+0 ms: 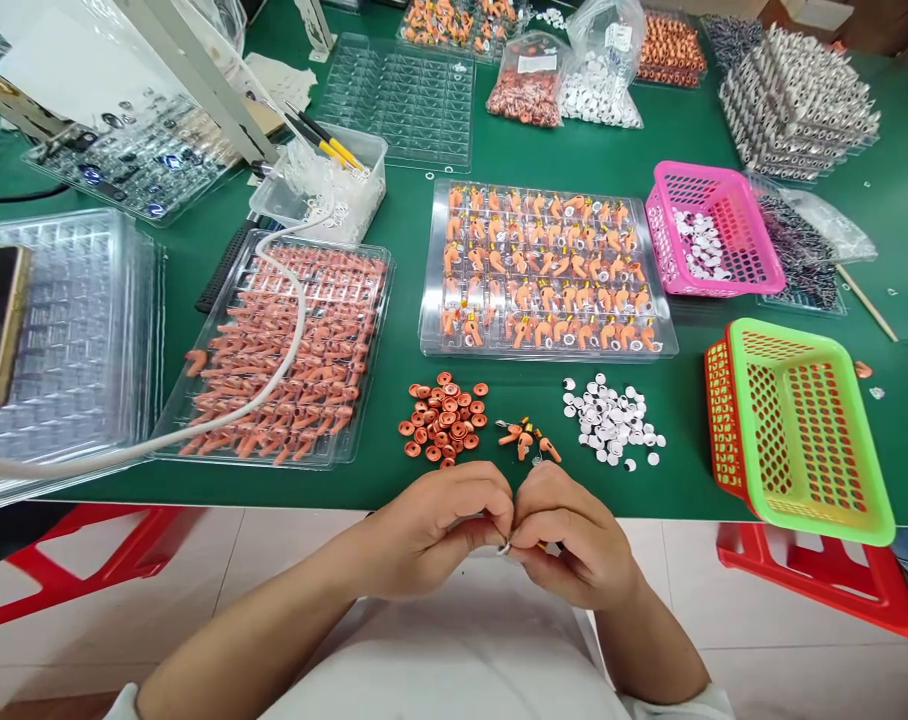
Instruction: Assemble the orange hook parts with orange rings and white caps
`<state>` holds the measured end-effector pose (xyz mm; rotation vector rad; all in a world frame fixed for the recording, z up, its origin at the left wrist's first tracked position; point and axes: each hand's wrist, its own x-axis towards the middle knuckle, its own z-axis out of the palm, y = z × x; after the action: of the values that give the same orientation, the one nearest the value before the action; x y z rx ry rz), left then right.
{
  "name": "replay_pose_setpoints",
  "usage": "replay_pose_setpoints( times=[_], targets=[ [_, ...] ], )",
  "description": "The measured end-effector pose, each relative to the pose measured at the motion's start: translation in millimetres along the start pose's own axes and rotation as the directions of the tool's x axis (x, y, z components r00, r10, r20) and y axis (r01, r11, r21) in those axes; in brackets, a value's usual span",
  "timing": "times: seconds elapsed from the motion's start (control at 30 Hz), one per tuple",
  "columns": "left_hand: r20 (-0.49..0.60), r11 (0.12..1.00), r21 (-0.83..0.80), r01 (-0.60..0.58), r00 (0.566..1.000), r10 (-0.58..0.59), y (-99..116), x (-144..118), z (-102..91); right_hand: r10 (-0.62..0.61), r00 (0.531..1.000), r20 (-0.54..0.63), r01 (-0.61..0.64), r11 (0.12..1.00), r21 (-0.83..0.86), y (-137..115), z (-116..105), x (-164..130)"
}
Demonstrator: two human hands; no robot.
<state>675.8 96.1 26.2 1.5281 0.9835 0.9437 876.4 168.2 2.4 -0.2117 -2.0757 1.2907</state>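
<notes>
My left hand (443, 525) and my right hand (574, 530) meet at the table's near edge, fingertips pinched together. Between them shows a small part with a silvery ring (503, 548); the fingers hide most of it. A bit of yellow and black peeks out under my right fingers. Just beyond lie a few orange hook-shaped pieces (525, 440) with yellow ends. To their left is a pile of copper-coloured round discs (445, 418). White round discs with dark marks (611, 418) are spread to the right.
Past the piles lies a clear tray (426, 335) of orange pieces. Another tray (173, 425), crossed by a white cable (293, 350), holds reddish parts at left. Green (866, 440) and pink (776, 270) baskets stand right. A plastic box (375, 165) and bags (529, 85) sit farther back.
</notes>
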Motion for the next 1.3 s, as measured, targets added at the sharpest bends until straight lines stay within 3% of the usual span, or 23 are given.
replay_pose_setpoints(
  times=[0.37,0.57,1.03,1.3],
  targets=[
    [-0.080,0.999,0.001,-0.044,0.996,0.044,-2.0,-2.5,8.1,-0.019,0.998,-0.067,0.017,0.999,-0.040,-3.3,3.4,2.0],
    [-0.071,0.999,0.004,-0.033,0.997,0.033,0.7,-0.8,6.0,-0.010,0.999,-0.054,0.010,1.000,0.001,-2.2,2.4,-0.6],
    [0.057,1.000,0.022,0.001,0.998,-0.002,0.8,1.2,-0.7,0.019,0.999,-0.042,-0.018,0.999,0.028,-0.3,6.3,-0.8],
    [-0.016,1.000,0.007,0.005,1.000,-0.005,-2.7,-0.6,3.3,-0.047,0.995,-0.089,0.043,0.998,-0.046,-1.2,7.1,5.2]
  ],
)
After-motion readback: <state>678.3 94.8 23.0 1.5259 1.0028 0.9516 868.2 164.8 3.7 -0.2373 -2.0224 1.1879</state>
